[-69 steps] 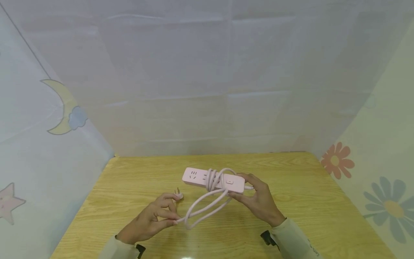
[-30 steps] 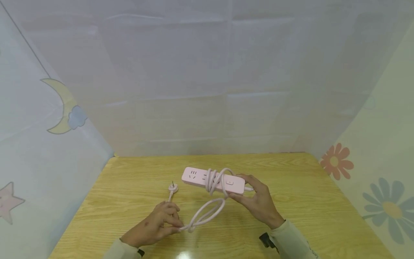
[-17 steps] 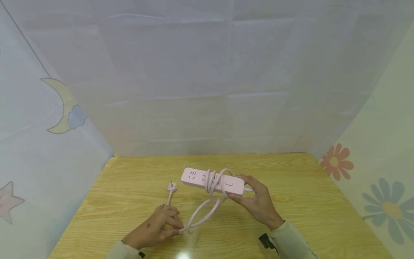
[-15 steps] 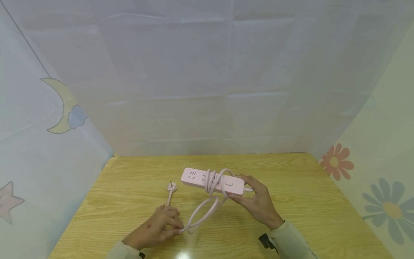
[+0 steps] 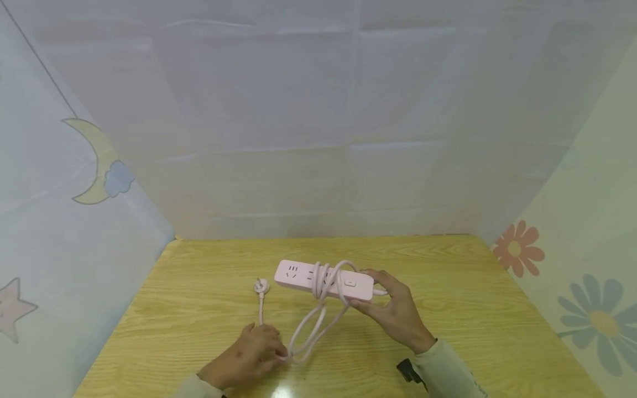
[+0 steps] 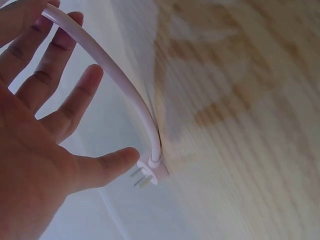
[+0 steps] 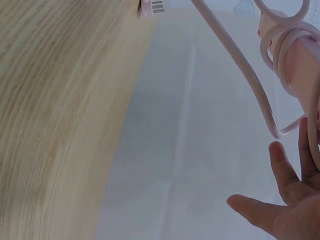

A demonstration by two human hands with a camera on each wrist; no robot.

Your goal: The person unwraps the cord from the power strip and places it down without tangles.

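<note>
A pale pink power strip [image 5: 293, 275] is held above the table, with its cable [image 5: 261, 310] wound around the middle and hanging in loose loops. My right hand [image 5: 398, 315] grips its right end, by the switch; the right wrist view shows the wound strip [image 7: 303, 67] beside that hand [image 7: 295, 205]. The left hand [image 5: 254, 354] pinches the cable at the bottom of the loops. In the left wrist view the cable [image 6: 115, 75] runs from the fingertips to the three-pin plug [image 6: 159, 172], the other fingers spread. On the table lies the plug [image 5: 261, 286], prongs up.
A wood-grain table [image 5: 199, 276] lies beneath both hands. Behind it hangs a pale sheet [image 5: 318, 182]. Printed side sheets carry a moon [image 5: 102, 160] on the left and flowers [image 5: 515, 247] on the right.
My left hand has come down and a little right, still on the cable. The plug, earlier by the left fingers, now lies farther from them. The strip has shifted slightly left; the loops have changed shape.
</note>
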